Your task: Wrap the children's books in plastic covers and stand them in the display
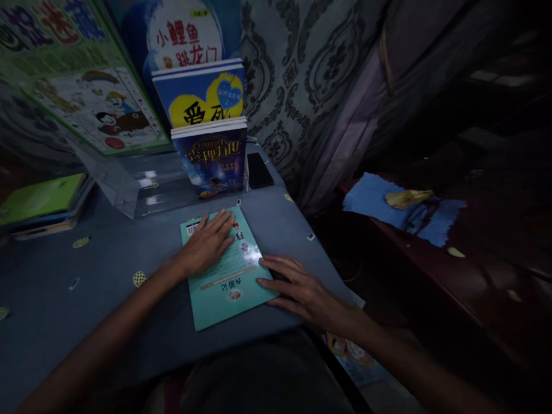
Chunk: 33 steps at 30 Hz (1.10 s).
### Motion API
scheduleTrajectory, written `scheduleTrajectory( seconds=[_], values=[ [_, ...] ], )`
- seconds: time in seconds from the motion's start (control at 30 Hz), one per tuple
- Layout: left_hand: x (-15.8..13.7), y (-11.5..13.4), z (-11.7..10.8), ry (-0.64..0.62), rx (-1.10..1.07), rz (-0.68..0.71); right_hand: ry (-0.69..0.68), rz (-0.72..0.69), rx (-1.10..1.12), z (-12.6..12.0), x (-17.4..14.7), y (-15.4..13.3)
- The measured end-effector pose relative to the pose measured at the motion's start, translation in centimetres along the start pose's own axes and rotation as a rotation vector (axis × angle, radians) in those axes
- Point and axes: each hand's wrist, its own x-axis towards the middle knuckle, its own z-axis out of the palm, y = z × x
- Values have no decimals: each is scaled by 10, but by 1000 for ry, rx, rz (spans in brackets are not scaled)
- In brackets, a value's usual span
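Note:
A turquoise paperback book (215, 305) lies flat near the front edge of the table, its printing upside down to me and a barcode at its far left corner. My left hand (209, 241) rests palm down on the book's upper part, fingers stretched out. At the book's right edge is my right hand (297, 287), its fingers spread and the tips touching the cover. Neither hand grips anything.
A clear acrylic stand (129, 192) behind the book holds blue books (211, 161) and a large green book (99, 86). A black phone (259, 171) lies right of it. More books (47, 201) are stacked at left. A blue cloth (375, 198) lies on a dark red surface at right.

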Motion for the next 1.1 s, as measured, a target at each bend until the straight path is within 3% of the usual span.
scheduleTrajectory(
  seconds=[0.13,0.37,0.83,1.1],
  values=[
    [30,-7,3,69,-34,13,20,97,6,0,-4,-1],
    [22,2,4,88,-62,90,-27,270,61,0,-4,-2],
    [-10,37,14,63,-77,366,2,283,145,3,-2,0],
    [-34,65,13,-1,-152,443,12,276,165,3,-3,0]
  ],
)
